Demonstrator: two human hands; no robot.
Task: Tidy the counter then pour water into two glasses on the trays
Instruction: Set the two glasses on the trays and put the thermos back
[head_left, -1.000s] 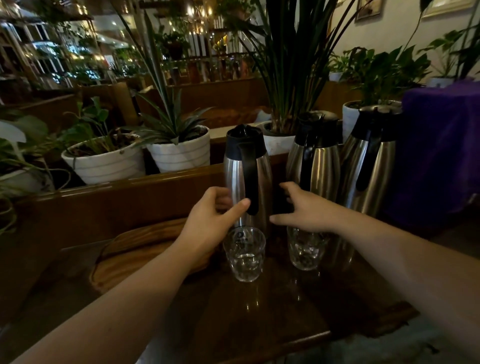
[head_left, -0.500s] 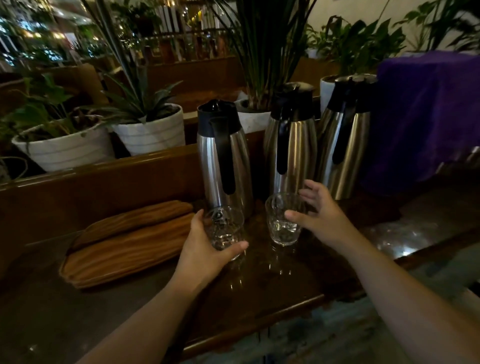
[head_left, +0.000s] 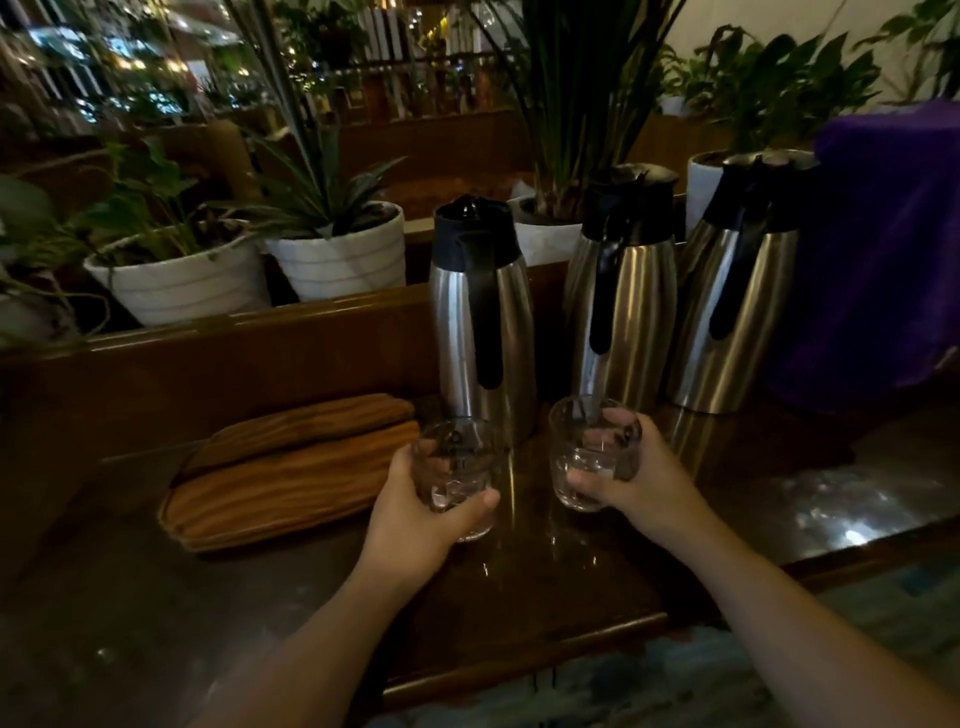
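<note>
Two clear glasses stand on the dark wooden counter (head_left: 519, 597) in front of three steel jugs. My left hand (head_left: 415, 525) is wrapped around the left glass (head_left: 457, 467). My right hand (head_left: 634, 483) grips the right glass (head_left: 582, 457), fingers around its far side. Two wooden trays (head_left: 291, 478) lie stacked to the left of the glasses, the upper one shifted toward the back. The nearest jug (head_left: 480, 322), steel with a black lid and handle, stands just behind the left glass.
Two more steel jugs (head_left: 623, 291) (head_left: 737, 296) stand to the right, by a purple cloth-covered object (head_left: 883, 260). White plant pots (head_left: 337, 254) sit on a raised ledge behind the counter. The counter's front edge runs below my wrists.
Both hands moved from near the jugs down to the glasses and closed around them. The view has tilted down and shifted, showing more of the trays.
</note>
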